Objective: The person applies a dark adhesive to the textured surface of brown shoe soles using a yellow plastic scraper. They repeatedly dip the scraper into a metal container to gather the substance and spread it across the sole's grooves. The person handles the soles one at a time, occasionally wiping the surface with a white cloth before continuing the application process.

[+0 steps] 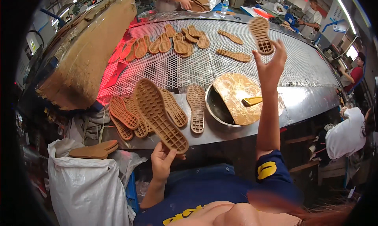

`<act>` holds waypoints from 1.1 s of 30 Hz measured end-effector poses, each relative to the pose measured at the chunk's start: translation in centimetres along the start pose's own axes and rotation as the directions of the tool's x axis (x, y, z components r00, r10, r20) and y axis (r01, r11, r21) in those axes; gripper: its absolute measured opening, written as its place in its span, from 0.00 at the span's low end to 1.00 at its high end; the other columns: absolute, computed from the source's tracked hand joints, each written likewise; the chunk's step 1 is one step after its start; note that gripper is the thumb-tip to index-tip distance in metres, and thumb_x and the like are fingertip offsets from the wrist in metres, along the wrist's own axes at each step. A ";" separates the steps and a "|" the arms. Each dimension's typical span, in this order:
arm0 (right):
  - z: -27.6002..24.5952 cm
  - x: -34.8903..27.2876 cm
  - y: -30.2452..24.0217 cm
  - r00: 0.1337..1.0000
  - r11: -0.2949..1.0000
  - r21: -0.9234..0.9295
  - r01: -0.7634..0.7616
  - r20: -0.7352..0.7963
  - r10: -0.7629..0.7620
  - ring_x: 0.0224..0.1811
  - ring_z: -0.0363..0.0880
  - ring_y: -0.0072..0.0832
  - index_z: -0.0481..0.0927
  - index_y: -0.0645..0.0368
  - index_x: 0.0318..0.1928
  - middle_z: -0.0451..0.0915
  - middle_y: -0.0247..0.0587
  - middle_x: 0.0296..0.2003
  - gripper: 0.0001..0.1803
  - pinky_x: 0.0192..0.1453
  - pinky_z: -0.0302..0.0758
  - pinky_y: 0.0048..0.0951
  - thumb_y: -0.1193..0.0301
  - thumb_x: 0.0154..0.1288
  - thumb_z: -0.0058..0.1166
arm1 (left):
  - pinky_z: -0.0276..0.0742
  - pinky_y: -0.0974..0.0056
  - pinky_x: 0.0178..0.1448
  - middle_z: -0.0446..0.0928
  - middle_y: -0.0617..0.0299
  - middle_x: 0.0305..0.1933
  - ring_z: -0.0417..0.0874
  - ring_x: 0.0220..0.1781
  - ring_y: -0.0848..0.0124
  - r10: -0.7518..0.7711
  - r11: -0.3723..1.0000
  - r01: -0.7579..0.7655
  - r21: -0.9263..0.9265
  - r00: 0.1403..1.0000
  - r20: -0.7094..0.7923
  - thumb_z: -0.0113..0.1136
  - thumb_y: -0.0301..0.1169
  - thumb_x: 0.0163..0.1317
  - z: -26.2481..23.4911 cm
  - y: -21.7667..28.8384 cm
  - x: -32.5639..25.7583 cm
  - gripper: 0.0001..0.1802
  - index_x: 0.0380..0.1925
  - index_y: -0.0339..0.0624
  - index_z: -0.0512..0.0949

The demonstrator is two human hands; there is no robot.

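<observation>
My left hand [162,163] is closed on a brown shoe sole [159,110] by its heel end, thumb on the gridded tread. The sole tilts up over the metal ledge, its toe pointing away. My right hand [271,66] reaches out over the perforated metal table [283,68]. Its thumb and fingers flank the heel end of another brown sole [260,35], gripping it by the edges. That sole is raised, tread showing, its toe end slightly blurred. Nearest to my left hand, a single sole [196,108] lies on the ledge beside a group of overlapping soles [124,113].
A metal bowl [210,108] partly covered by a brown board [236,88] with a yellow-handled tool [252,101] sits on the ledge. Several soles [181,43] lie across the table. A large cardboard-like panel [78,60] and white sack [84,186] stand left. A co-worker's hand [186,4] shows beyond.
</observation>
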State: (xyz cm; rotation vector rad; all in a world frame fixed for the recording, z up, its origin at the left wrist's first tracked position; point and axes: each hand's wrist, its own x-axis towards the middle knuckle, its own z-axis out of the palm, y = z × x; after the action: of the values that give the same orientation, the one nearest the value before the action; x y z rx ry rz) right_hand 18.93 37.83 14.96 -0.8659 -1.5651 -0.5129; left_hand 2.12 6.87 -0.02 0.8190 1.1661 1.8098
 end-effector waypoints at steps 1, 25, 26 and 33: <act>0.1 -0.2 -0.2 1.000 0.987 0.159 0.003 0.008 -0.004 0.49 0.77 0.41 0.74 0.63 0.49 0.78 0.47 0.46 0.24 0.56 0.70 0.37 0.75 0.50 0.67 | 0.85 0.63 0.36 0.79 0.48 0.42 0.84 0.34 0.66 0.008 1.000 -0.008 -0.019 1.000 0.006 0.53 0.26 0.65 0.2 0.1 0.1 0.18 0.52 0.26 0.67; 6.8 -5.3 -0.9 0.591 -0.183 0.633 -0.752 0.771 0.239 0.47 0.79 0.33 0.62 0.77 0.61 0.77 0.51 0.44 0.24 0.55 0.77 0.33 0.75 0.70 0.47 | 0.77 0.69 0.46 0.79 0.56 0.39 0.80 0.38 0.73 -0.140 0.973 0.098 0.211 0.972 0.192 0.51 0.29 0.67 -0.6 -0.6 -1.1 0.23 0.60 0.31 0.63; 7.6 -5.6 -0.4 0.558 -0.243 0.633 -0.735 0.768 0.313 0.50 0.79 0.37 0.60 0.78 0.61 0.76 0.53 0.47 0.25 0.59 0.76 0.35 0.74 0.70 0.48 | 0.76 0.69 0.46 0.79 0.56 0.39 0.80 0.38 0.74 -0.155 0.965 0.108 0.239 0.969 0.190 0.51 0.29 0.67 -0.6 -0.6 -1.2 0.22 0.59 0.31 0.64; 0.8 -17.3 -5.6 0.458 0.602 0.384 -0.700 0.888 -0.035 0.44 0.79 0.38 0.73 0.65 0.53 0.78 0.48 0.45 0.19 0.52 0.74 0.34 0.74 0.60 0.54 | 0.76 0.67 0.45 0.79 0.55 0.39 0.81 0.38 0.70 -0.132 0.856 0.050 0.515 0.984 0.123 0.54 0.28 0.64 -0.9 -1.1 -0.6 0.18 0.52 0.31 0.71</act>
State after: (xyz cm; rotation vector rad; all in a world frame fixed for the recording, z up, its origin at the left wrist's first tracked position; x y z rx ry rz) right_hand 14.28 30.79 -1.14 -0.7935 -2.0918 1.0493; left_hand 1.98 6.23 -1.44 1.1598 1.5814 1.3378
